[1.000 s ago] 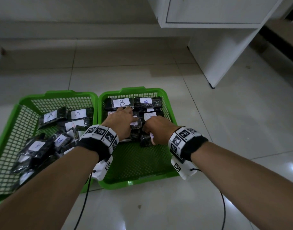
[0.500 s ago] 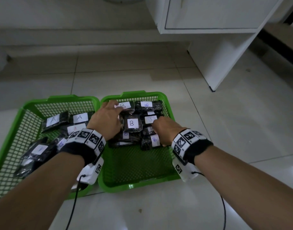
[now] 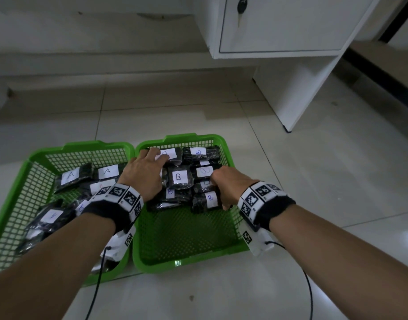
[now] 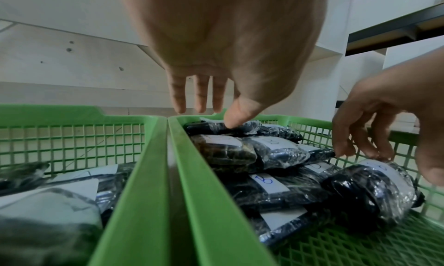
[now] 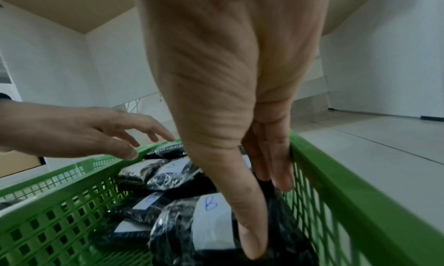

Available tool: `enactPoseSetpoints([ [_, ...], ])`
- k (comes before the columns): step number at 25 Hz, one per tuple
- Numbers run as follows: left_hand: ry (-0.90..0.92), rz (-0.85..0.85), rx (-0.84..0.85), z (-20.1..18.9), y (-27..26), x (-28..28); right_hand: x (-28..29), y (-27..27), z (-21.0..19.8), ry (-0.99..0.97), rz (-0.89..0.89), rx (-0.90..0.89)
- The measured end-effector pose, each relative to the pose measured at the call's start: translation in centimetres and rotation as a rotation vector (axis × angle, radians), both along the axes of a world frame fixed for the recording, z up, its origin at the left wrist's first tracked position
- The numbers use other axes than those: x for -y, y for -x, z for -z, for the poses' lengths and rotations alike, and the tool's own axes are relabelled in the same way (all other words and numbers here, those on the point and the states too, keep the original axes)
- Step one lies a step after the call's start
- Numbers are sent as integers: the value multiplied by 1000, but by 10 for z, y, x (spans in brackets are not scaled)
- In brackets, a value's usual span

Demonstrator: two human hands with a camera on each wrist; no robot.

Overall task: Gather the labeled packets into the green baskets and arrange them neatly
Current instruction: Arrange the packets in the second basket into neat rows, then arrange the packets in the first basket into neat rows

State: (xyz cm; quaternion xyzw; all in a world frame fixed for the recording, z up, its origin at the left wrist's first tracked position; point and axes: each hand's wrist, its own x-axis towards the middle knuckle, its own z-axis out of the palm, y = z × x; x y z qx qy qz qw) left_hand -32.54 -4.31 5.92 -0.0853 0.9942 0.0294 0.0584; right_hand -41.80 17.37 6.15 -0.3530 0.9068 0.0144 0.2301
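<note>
Head view: our left hand (image 3: 145, 174) rests flat, fingers straight, on a far B packet (image 3: 169, 154). Our right hand (image 3: 230, 185) pinches the nearest B packet (image 3: 206, 200), long axis left-right, inside the right basket (image 3: 187, 262); A packets (image 3: 107, 172) fill the left basket (image 3: 20, 181).

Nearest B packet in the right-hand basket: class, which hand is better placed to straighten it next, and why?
Right. The right hand already grips the nearest B packet at its side, thumb on top. The left hand is reaching the far B packet at the basket's back wall.
</note>
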Motion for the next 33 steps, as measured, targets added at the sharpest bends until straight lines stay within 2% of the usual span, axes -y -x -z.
enactPoseSetpoints([
  [5,-21,-22,24,-3,4,-9,7,10,-6,91,28,8],
  [8,-21,-39,-72,-12,-2,-1,22,10,-1,293,84,-2],
  [10,-29,-29,-100,-18,-15,14,37,4,5,411,38,-24],
  [12,-59,19,-81,-21,-29,28,51,-1,11,447,2,-46],
  [16,-92,104,-18,-36,-47,56,70,-5,4,353,27,-137],
  [20,-10,144,84,-75,-46,107,111,-1,-44,202,-70,-260],
  [23,43,187,162,-106,-40,149,159,-2,-84,92,-206,-260],
  [26,90,227,211,-123,-39,173,203,-21,-101,55,-244,-226],
  [29,-14,215,157,-120,-61,188,239,-54,-91,72,-190,-141],
  [33,-181,121,139,-97,-100,207,258,-115,-44,199,-35,-39],
])
